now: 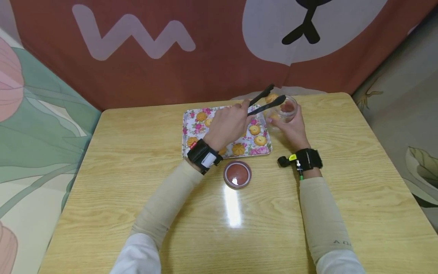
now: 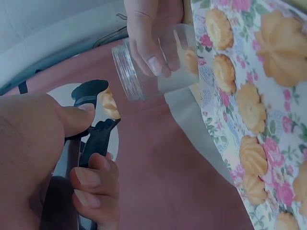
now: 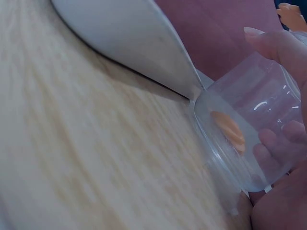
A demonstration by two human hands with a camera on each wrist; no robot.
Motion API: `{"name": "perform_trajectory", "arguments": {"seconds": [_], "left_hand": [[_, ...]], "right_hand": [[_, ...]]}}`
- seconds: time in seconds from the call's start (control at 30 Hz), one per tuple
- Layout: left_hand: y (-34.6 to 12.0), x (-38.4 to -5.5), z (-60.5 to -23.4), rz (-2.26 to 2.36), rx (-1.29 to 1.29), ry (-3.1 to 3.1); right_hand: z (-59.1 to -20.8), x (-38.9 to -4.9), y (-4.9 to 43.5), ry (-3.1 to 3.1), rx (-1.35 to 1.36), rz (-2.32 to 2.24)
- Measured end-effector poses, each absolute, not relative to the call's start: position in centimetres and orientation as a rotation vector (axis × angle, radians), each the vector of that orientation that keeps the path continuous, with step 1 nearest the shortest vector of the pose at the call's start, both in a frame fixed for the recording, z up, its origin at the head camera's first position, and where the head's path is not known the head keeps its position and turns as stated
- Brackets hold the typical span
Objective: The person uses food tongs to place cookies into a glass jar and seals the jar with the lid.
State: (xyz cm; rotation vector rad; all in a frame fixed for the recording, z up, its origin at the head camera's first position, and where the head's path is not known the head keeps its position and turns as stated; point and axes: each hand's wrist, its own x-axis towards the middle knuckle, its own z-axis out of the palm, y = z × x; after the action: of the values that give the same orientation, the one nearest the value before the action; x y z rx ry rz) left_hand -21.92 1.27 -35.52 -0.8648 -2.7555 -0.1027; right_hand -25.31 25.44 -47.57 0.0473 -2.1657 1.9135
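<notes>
My left hand [image 1: 227, 127] grips a pair of black tongs [image 1: 273, 103] above the tray's far right corner. Between the tong tips is a golden swirled cookie [image 2: 110, 104], level with the mouth of a clear jar [image 2: 128, 72] and apart from it. Fingers and thumb of my right hand [image 1: 295, 131] wrap the jar, which stands just right of the tray. One cookie [image 3: 229, 132] lies at the bottom inside it. The floral tray [image 1: 186, 131] carries several more cookies [image 1: 254, 130], some hidden under my left hand in the head view.
A round reddish-brown lid [image 1: 237, 175] with a pale ring lies in front of the tray. The wooden table [image 1: 137, 152] meets a reddish-brown printed cloth [image 1: 219, 76] close behind the tray and jar.
</notes>
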Motion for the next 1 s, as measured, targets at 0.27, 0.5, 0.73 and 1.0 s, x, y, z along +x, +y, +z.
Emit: {"name": "perform_trajectory", "arguments": {"seconds": [0.27,0.5,0.73,1.0], "left_hand": [[2.1,-21.9,-35.8,-0.065,-0.900,-2.728],[2.7,-21.7,-36.1,-0.067,-0.927,-2.730],[3.1,-21.7,-36.3,-0.107,-0.953,-2.765],[3.7,-21.8,-36.6,-0.139,-0.960,-2.733]], "right_hand": [[-46.3,-24.4,25.0,-2.173,0.038,1.913],[-45.2,-23.7,24.4,-2.159,0.073,1.941],[-47.3,-25.1,25.3,-2.154,0.076,1.934],[-47.9,-25.6,25.6,-2.155,0.123,1.891]]}}
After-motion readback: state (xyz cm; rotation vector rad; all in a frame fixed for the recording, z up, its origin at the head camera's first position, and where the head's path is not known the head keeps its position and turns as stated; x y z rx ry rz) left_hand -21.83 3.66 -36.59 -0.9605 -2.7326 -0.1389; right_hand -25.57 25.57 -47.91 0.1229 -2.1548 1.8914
